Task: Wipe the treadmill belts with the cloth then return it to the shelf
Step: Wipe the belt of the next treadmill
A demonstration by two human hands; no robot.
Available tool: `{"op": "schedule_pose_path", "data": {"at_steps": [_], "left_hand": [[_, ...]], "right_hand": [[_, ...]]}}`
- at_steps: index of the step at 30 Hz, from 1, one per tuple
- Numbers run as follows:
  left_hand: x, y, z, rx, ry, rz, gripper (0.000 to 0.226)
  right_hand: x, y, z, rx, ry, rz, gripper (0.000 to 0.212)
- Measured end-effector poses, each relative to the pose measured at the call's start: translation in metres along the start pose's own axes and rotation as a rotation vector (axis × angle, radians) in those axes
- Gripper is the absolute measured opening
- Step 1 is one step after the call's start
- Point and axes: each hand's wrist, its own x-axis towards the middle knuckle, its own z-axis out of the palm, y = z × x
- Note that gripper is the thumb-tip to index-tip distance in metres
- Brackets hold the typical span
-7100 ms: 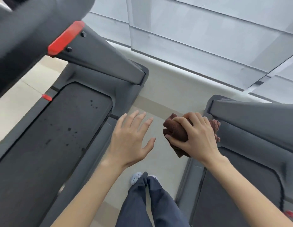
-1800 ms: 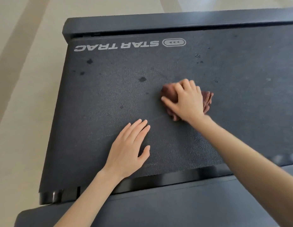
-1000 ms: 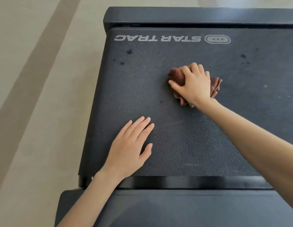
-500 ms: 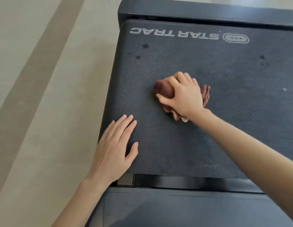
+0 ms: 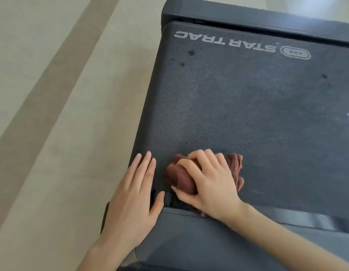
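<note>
Currently, on the head view, I note the cloth, a brown bunched wad, lying on the treadmill belt at its near left corner, close to the belt's left edge and just ahead of the dark grey panel that crosses the bottom of the view. Right hand: on top of the cloth, fingers curled over it and thumb hooked along its near side, gripping it and holding it down on the belt; folded layers of cloth stick out past the hand on the right. Left hand: flat, fingers straight and close together, thumb spread out toward the cloth; its fingertips lie at the belt's left edge, palm partly over the edge, just beside the cloth but not touching it. Belt surface: dark and textured, with white STAR TRAC lettering upside down at the far end, a few dark spots near the far left corner, another spot far right, one small white speck at the right margin. Left of the treadmill I see beige floor with a darker diagonal band
</note>
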Motion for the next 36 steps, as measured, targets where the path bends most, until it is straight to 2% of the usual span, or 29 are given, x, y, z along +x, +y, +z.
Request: {"op": "schedule_pose_path", "data": {"at_steps": [6, 9, 12, 15, 17, 22, 27, 29, 33, 36], "left_hand": [[-0.011, 0.004, -0.002, -0.072, 0.008, -0.092, 0.061], [-0.012, 0.005, -0.004, -0.033, -0.01, -0.102, 0.062], [-0.016, 0.005, -0.006, 0.003, -0.017, -0.09, 0.061], [-0.024, 0.0, -0.011, 0.018, -0.021, -0.096, 0.06], [-0.036, -0.003, -0.013, 0.036, -0.045, -0.107, 0.062], [-0.06, -0.007, -0.012, 0.023, -0.025, -0.144, 0.068], [-0.061, -0.007, -0.011, -0.01, 0.006, -0.163, 0.072], [-0.059, -0.008, -0.011, -0.017, 0.001, -0.161, 0.072], [-0.053, -0.008, -0.013, 0.008, -0.03, -0.181, 0.073], [-0.051, -0.007, -0.014, 0.008, -0.044, -0.192, 0.073]], "right_hand": [[0.051, 0.024, 0.01, -0.005, -0.004, -0.057, 0.046], [0.117, 0.052, 0.025, -0.07, 0.036, 0.102, 0.05], [0.179, 0.073, 0.039, -0.137, 0.007, 0.278, 0.055], [0.193, 0.07, 0.044, -0.183, 0.014, 0.313, 0.056], [0.173, 0.053, 0.04, -0.176, 0.016, 0.23, 0.054], [0.092, -0.024, 0.028, 0.01, 0.012, -0.12, 0.046], [0.084, -0.033, 0.03, 0.049, -0.033, -0.182, 0.044], [0.11, -0.021, 0.037, -0.013, -0.02, -0.121, 0.047], [0.192, 0.028, 0.05, -0.149, 0.008, 0.224, 0.056], [0.205, 0.035, 0.052, -0.171, 0.0, 0.288, 0.056]]}}
